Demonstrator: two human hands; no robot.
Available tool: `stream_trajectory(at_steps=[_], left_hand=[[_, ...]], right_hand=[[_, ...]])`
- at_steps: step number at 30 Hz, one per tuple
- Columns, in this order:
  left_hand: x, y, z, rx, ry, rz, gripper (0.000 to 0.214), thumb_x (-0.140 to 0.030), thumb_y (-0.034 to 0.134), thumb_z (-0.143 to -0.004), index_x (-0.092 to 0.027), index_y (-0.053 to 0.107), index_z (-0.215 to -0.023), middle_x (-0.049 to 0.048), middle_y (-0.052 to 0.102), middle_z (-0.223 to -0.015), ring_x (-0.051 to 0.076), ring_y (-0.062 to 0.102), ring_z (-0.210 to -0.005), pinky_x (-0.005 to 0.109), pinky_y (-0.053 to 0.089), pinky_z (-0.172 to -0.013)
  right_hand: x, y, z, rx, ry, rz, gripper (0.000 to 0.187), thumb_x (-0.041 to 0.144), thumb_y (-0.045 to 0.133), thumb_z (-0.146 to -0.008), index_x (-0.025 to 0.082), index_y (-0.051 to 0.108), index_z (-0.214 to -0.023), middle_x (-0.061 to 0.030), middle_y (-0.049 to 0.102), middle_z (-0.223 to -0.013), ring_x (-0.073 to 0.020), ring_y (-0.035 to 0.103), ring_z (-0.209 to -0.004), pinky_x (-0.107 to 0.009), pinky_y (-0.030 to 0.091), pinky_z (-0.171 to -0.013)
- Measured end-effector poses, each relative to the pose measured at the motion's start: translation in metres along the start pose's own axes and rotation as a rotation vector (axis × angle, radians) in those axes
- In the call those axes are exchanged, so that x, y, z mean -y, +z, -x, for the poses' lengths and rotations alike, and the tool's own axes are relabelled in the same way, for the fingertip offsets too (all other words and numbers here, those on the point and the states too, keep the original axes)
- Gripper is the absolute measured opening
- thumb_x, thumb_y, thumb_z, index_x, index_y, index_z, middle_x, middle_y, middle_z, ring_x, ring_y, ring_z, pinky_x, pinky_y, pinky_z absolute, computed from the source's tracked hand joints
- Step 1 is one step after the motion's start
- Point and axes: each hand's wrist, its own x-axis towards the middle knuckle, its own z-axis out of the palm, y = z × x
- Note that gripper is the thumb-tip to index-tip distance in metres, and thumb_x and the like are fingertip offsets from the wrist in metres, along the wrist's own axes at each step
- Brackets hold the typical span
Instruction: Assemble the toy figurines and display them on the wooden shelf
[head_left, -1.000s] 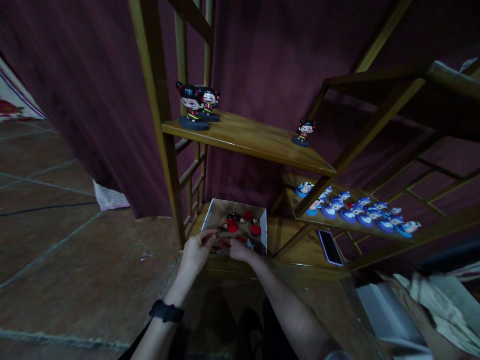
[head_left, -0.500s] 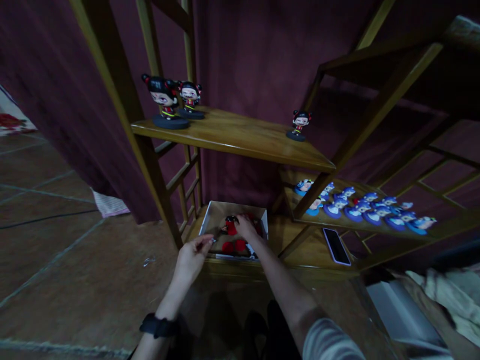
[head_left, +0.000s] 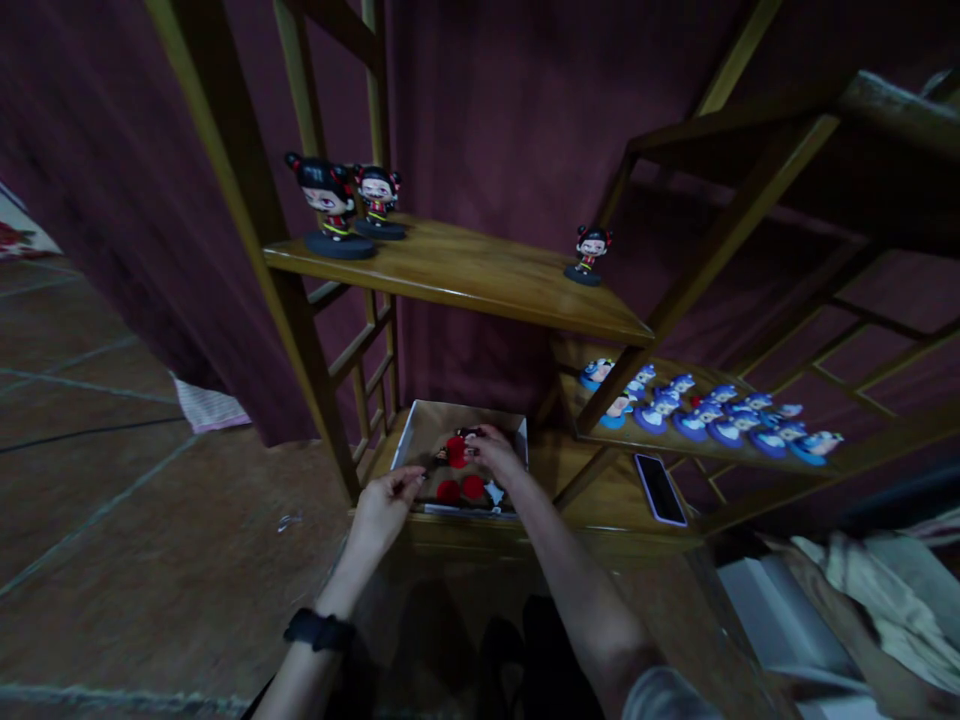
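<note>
An open cardboard box (head_left: 459, 413) with white outer sides sits on the lowest shelf. Inside lie small red-and-black pieces (head_left: 455, 452), red round pieces (head_left: 472, 487) and a pale star-like piece (head_left: 493, 494). At the box's front left corner, my left hand (head_left: 386, 510) pinches thumb and fingertips together; what they hold is too small to make out. My right hand (head_left: 496, 456) reaches inside, fingers curled at a small dark piece beside the red ones. The fingers partly hide that piece, so I cannot tell its kind.
Above, a wooden shelf (head_left: 480, 270) carries black-haired figurines (head_left: 326, 205). Rows of blue-and-purple figurines (head_left: 701, 410) stand on the right shelf. A phone (head_left: 661, 488) lies beneath them. Wooden posts (head_left: 255, 240) frame the box. White boxes (head_left: 780, 610) stand at lower right.
The view has shifted slightly. My right hand's fingers have curled further around a piece, and the pale star-like piece shows more clearly. My left hand keeps its pinch near the box corner.
</note>
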Motion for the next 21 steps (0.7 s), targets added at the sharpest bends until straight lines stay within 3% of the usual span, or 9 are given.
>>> stream_trajectory(at_steps=[4,7,10,16,21], left_hand=[[0.004,0.007,0.000,0.025,0.026,-0.059,0.036,-0.040,0.055,-0.068,-0.014,0.067,-0.090,0.0054,0.069,-0.073,0.020,0.063,-0.071,0.029,0.048,-0.065],[0.006,0.015,0.002,0.055,0.035,-0.112,0.037,-0.040,0.052,-0.070,-0.014,0.067,-0.091,0.0048,0.069,-0.070,0.020,0.062,-0.067,0.029,0.047,-0.063],[0.008,0.022,0.006,0.073,0.046,-0.159,0.037,-0.040,0.050,-0.071,-0.014,0.067,-0.092,0.0046,0.069,-0.071,0.020,0.063,-0.067,0.029,0.048,-0.063],[0.013,0.034,0.007,0.105,0.131,-0.283,0.029,-0.034,0.049,-0.073,-0.018,0.068,-0.086,0.0050,0.071,-0.081,0.021,0.064,-0.076,0.030,0.048,-0.071],[0.000,0.068,-0.034,0.123,0.231,-0.432,0.027,-0.020,0.046,-0.074,-0.020,0.068,-0.090,0.0069,0.069,-0.092,0.021,0.063,-0.088,0.030,0.045,-0.079]], right_hand=[[0.015,-0.038,0.055,-0.035,0.008,-0.421,0.034,0.021,0.064,-0.061,0.019,0.054,-0.093,0.0002,0.063,-0.082,-0.0113,0.060,-0.068,-0.031,0.052,-0.070],[0.016,-0.053,0.088,-0.010,0.082,-0.522,0.032,0.021,0.067,-0.058,0.017,0.055,-0.087,-0.0006,0.063,-0.075,-0.0132,0.061,-0.067,-0.033,0.053,-0.070],[0.016,-0.057,0.100,0.000,0.103,-0.535,0.031,0.020,0.065,-0.057,0.017,0.055,-0.086,-0.0004,0.062,-0.072,-0.0139,0.062,-0.064,-0.033,0.053,-0.067],[0.023,-0.058,0.097,0.002,0.095,-0.370,0.027,0.021,0.054,-0.060,0.019,0.054,-0.087,0.0045,0.056,-0.063,-0.0101,0.056,-0.055,-0.028,0.050,-0.058],[0.019,-0.050,0.098,0.139,0.136,0.006,0.021,0.020,0.047,-0.064,0.020,0.055,-0.084,0.0051,0.051,-0.061,-0.0097,0.050,-0.051,-0.025,0.043,-0.052]])
